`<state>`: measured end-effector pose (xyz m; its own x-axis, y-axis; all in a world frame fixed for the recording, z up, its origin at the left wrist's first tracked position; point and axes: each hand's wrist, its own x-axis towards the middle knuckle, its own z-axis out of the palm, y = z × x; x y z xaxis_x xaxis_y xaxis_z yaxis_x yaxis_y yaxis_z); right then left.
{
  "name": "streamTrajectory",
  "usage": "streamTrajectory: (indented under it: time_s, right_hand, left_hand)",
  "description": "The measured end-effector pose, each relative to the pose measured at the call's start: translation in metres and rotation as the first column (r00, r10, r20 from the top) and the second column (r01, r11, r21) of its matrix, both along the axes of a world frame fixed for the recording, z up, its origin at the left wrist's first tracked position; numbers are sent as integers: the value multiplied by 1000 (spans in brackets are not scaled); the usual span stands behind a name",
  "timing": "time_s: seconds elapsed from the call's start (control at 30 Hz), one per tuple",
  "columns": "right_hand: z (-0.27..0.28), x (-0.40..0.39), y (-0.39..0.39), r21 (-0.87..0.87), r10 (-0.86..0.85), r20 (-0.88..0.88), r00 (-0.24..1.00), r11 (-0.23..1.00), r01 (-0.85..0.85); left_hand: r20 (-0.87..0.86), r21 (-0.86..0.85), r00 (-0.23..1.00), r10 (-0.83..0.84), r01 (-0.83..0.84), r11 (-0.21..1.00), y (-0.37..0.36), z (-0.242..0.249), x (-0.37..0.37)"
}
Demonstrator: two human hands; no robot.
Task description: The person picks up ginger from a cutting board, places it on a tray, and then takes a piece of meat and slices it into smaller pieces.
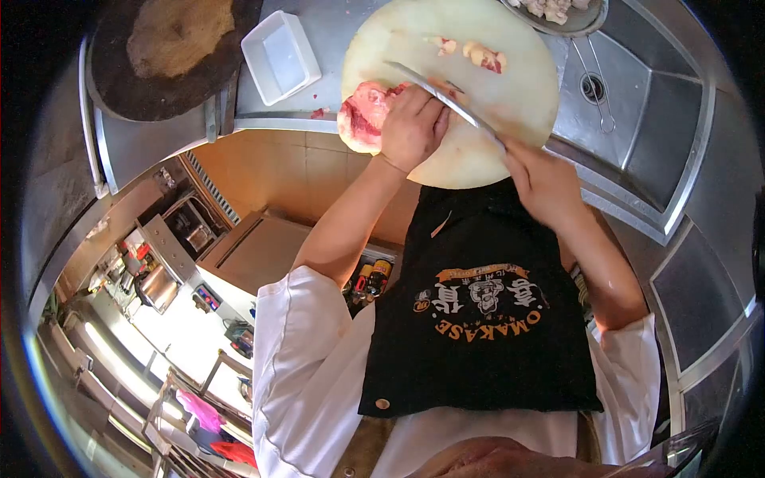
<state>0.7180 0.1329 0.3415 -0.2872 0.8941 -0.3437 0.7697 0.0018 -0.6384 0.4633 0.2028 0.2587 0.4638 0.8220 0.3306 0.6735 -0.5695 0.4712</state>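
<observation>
My right hand (543, 182) is wrapped round the handle end of a knife (450, 102), whose long blade slants up and left over a round white cutting board (510, 127). Under my left hand (412, 129) lies a piece of raw meat (362, 118) with pink flesh and pale fat, at the board's left edge. The left fingers are curled and pressed on the meat's right side, close to the blade. Small cut pieces of meat (484, 57) rest farther back on the board. My left palm and fingertips are partly hidden.
A white plastic tub (279, 57) stands left of the board. Beyond it is a dark round block (163, 103) with a brown top. At the right, a strainer (570, 24) holding pale pieces sits over the metal sink (637, 119). A black apron (478, 358) hangs below the board.
</observation>
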Motion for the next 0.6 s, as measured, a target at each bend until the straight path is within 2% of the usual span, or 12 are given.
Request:
streamTrajectory:
  time_s: [0.1, 0.2, 0.33, 0.5, 0.6]
  right_hand:
    - [18, 16, -27, 17, -17, 9, 1000, 1000, 17]
    - [5, 0, -11, -4, 5, 47, 999, 1000, -5]
    - [-16, -29, 29, -76, -3, 9, 1000, 997, 4]
    - [0, 6, -16, -54, -43, -6, 999, 998, 43]
    - [-12, -2, -10, -82, -44, 41, 998, 996, 47]
  left_hand:
    - [-21, 4, 1000, -7, 7, 1000, 1, 5, 0]
    - [-22, -2, 1000, -4, 4, 1000, 0, 0, 0]
    - [-42, -33, 999, -9, 8, 999, 0, -1, -1]
    - [-30, -13, 999, -12, 12, 1000, 4, 0, 2]
    - [-18, -31, 1000, -12, 11, 999, 2, 1, 1]
